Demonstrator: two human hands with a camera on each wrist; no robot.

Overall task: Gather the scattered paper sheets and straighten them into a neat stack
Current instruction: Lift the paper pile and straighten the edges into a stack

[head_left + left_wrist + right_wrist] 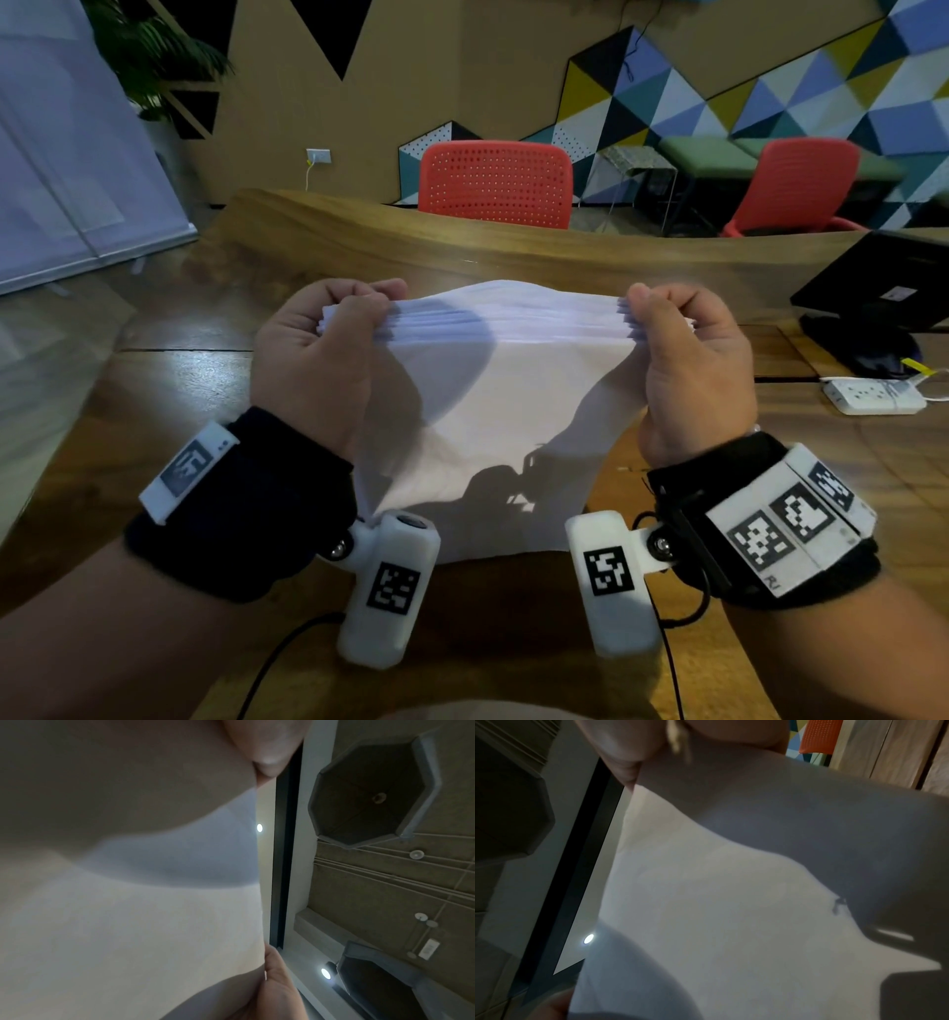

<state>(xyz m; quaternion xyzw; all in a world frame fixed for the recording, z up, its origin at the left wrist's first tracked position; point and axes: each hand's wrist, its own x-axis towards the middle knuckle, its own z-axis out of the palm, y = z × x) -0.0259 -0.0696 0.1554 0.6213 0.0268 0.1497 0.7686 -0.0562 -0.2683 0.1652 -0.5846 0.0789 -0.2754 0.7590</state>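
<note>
The paper sheets [493, 411] are held upright as one bundle above the wooden bench [513, 246], with their lower edge down at the bench near the person. The upper edges are fanned slightly, so the layers are seen as thin stepped lines. The left top corner is pinched in the grip of the left hand [318, 354], fingers and thumb curled round the bundle; the right top corner is clamped likewise by the right hand [693, 360]. Shadows of the hands and wrist cameras are cast on the near sheet. In both wrist views the frame is mostly filled by the white paper, and the ceiling is seen beyond it. At the right of the bench a black monitor [883, 282] and a white power strip [873, 395] are seen, well apart from the sheets. A red chair [495, 185] is placed beyond the far edge.
</note>
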